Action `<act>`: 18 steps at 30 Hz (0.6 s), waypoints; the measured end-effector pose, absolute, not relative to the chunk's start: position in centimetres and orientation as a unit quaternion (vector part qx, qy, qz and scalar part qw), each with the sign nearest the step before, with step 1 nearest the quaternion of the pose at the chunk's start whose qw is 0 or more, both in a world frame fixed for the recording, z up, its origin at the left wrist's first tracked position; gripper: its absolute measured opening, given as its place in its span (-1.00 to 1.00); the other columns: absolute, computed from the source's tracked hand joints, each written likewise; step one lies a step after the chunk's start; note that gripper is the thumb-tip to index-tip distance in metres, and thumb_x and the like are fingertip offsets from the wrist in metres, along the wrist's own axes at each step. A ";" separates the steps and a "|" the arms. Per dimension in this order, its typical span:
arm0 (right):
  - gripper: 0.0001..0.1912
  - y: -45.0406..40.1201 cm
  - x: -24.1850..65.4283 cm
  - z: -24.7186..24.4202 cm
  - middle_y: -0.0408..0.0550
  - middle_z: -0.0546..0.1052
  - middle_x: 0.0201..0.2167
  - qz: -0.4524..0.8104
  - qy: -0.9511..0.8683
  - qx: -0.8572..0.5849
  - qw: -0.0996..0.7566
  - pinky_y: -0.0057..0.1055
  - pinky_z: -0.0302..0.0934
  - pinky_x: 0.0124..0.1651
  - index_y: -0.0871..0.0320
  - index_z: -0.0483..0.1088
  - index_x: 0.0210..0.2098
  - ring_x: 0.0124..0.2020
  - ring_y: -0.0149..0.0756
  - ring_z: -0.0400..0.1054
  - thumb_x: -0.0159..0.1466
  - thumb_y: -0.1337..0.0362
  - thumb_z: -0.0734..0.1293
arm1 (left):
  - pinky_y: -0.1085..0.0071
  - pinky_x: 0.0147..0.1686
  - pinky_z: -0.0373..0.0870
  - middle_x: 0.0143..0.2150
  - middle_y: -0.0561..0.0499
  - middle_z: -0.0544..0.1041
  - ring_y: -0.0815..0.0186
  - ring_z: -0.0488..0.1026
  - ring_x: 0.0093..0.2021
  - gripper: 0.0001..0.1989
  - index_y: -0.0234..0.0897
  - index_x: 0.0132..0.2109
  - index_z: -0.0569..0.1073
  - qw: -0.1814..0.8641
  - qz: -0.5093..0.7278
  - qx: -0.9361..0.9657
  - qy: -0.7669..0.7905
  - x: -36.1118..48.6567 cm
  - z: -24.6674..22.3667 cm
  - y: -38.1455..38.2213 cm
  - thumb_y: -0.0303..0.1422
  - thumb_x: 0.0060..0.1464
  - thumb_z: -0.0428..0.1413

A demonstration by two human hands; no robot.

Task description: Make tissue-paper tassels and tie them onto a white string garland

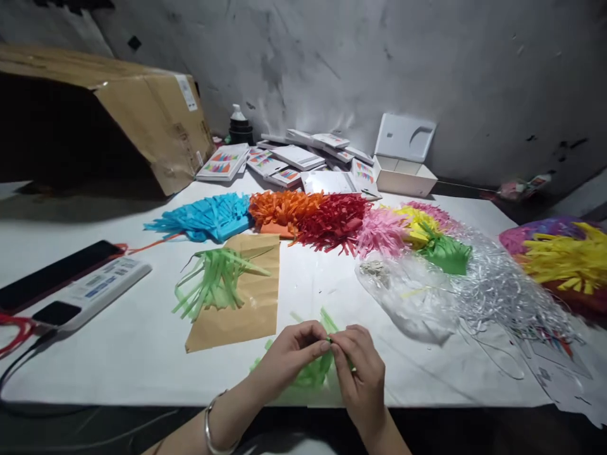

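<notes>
Near the table's front edge, my left hand (300,346) and my right hand (358,366) meet, thumbs and fingertips pinched together on a green tissue-paper tassel (313,374). Its fringed strips hang below and behind my fingers, partly hidden by them. A metal bangle circles my left wrist. To the left, a second, loosely spread green tissue fringe (213,281) lies on a flat brown paper sheet (260,303).
Blue (208,215), orange, red, pink, yellow and green fringes form a row across the table. Silver tinsel (497,284) and a clear plastic bag (417,297) lie right. Behind are flat printed boxes (294,158), a cardboard box (156,120); a power bank (99,291) lies left.
</notes>
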State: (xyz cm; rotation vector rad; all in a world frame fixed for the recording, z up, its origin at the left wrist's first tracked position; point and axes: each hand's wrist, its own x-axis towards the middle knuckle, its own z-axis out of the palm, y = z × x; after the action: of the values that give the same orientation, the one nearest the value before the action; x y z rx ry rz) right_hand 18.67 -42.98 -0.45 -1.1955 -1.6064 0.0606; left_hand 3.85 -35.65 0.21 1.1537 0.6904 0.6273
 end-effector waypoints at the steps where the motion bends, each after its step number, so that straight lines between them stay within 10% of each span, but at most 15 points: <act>1: -0.71 -43.1 18.5 -0.7 -0.03 0.54 -0.23 0.045 -0.657 -0.507 0.556 -0.25 0.36 -0.05 0.11 0.43 0.00 -0.17 -0.27 0.44 0.36 0.51 0.25 | 0.40 -0.28 0.23 -0.41 0.04 0.43 0.31 0.31 -0.34 -0.63 -0.32 -0.37 0.49 0.734 0.296 0.523 0.317 4.2 0.2 -35.8 -0.07 0.00 0.31; 18: -0.77 -43.3 23.6 -0.1 -0.06 0.54 -0.37 -0.119 -0.711 -0.466 0.514 -0.27 0.37 -0.11 0.18 0.43 -0.09 -0.32 -0.32 0.42 0.36 0.51 0.21 | 0.57 -0.52 0.21 -0.50 0.02 0.48 0.47 0.28 -0.56 -0.60 -0.37 -0.32 0.55 0.861 0.135 0.353 0.340 6.7 1.0 -35.9 -0.10 -0.10 0.40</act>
State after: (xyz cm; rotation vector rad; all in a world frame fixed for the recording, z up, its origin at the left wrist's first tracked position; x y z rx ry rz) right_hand 23.64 -43.29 -0.15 -1.1195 -1.7080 -0.2869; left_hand 6.68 -35.86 1.01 0.7404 0.7129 0.2834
